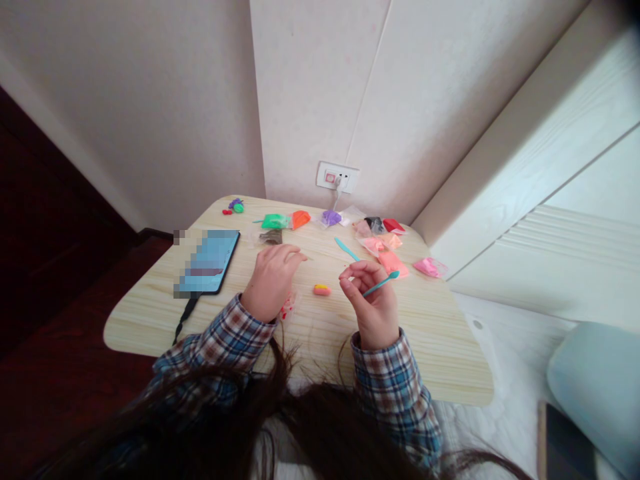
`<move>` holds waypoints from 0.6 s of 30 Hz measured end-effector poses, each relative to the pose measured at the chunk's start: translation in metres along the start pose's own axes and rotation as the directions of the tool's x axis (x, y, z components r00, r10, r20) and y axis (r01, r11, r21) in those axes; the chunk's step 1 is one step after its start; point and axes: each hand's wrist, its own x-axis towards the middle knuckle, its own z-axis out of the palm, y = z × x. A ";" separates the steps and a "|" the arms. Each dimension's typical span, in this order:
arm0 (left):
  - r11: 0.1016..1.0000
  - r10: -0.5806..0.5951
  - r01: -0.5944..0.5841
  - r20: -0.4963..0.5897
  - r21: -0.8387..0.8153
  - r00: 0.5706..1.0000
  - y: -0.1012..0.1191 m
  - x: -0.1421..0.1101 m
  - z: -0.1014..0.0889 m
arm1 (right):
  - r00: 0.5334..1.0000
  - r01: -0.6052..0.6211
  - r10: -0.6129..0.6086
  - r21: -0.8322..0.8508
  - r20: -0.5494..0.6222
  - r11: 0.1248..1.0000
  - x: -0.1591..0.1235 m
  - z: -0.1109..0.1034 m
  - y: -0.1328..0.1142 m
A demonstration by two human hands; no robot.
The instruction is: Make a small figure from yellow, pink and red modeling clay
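Observation:
My right hand (374,307) is closed around a thin teal modelling tool (382,283), its rounded end sticking out to the right. The thumb and index fingertips come close together; whether anything small sits between them I cannot make out. My left hand (270,283) hovers palm down with its fingers stretched toward the right, holding nothing visible. Between the hands lies a small pink clay piece (322,291) with yellow on top. Partly under the left hand is a clear bag with red bits (287,308). A second teal tool (347,249) rests beyond the right hand.
Along the back of the wooden table (430,360) lie bags of coloured clay: green (275,221), orange (301,219), purple (331,217), red (393,226) and pink (431,267). A tablet (213,261) is at left. Small clay shapes (237,206) sit in the far left corner.

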 end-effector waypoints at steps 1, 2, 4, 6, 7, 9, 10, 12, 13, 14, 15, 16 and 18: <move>1.000 0.002 -0.002 0.008 -0.001 1.000 0.001 0.000 0.000 | 1.000 -0.007 0.007 0.006 0.003 1.000 0.000 0.000 0.000; 1.000 0.008 -0.008 0.009 -0.012 1.000 0.003 0.000 -0.002 | 1.000 -0.013 0.013 0.012 0.008 1.000 0.000 0.001 0.000; 0.995 0.057 -0.058 -0.023 -0.082 0.998 0.009 0.001 -0.006 | 0.999 -0.024 0.024 0.023 0.021 0.999 -0.001 0.001 0.000; 0.964 0.142 -0.153 -0.069 -0.219 0.988 0.016 0.002 -0.011 | 0.999 -0.043 0.042 0.030 0.034 0.999 -0.001 0.002 0.000; 0.937 0.179 -0.196 -0.083 -0.290 0.980 0.019 0.003 -0.013 | 0.998 -0.055 0.054 0.031 0.039 0.998 -0.002 0.003 0.000; 0.889 0.219 -0.238 -0.092 -0.392 0.971 0.024 0.003 -0.015 | 0.996 -0.078 0.078 0.018 0.037 0.997 -0.003 0.004 0.000; 0.874 0.226 -0.243 -0.093 -0.420 0.970 0.025 0.003 -0.015 | 0.996 -0.086 0.086 0.000 0.033 0.996 -0.003 0.004 0.000; 0.865 0.218 -0.236 -0.092 -0.444 0.972 0.026 0.002 -0.014 | 0.996 -0.090 0.091 -0.057 0.018 0.994 -0.004 0.005 0.001; 0.864 0.212 -0.230 -0.089 -0.448 0.973 0.026 0.002 -0.014 | 0.996 -0.088 0.089 -0.090 0.008 0.992 -0.005 0.005 0.002; 0.864 0.207 -0.222 -0.084 -0.452 0.975 0.026 0.002 -0.013 | 0.996 -0.085 0.085 -0.123 -0.001 0.989 -0.005 0.005 0.003; 0.866 0.201 -0.213 -0.074 -0.453 0.977 0.025 0.002 -0.012 | 0.997 -0.082 0.081 -0.151 -0.010 0.985 -0.006 0.005 0.004; 0.869 0.193 -0.200 -0.063 -0.452 0.979 0.025 0.001 -0.011 | 0.997 -0.078 0.076 -0.173 -0.017 0.982 -0.006 0.005 0.005; 0.875 0.170 -0.175 -0.051 -0.451 0.984 0.024 0.001 -0.010 | 0.998 -0.069 0.067 -0.200 -0.012 0.977 -0.006 0.004 0.007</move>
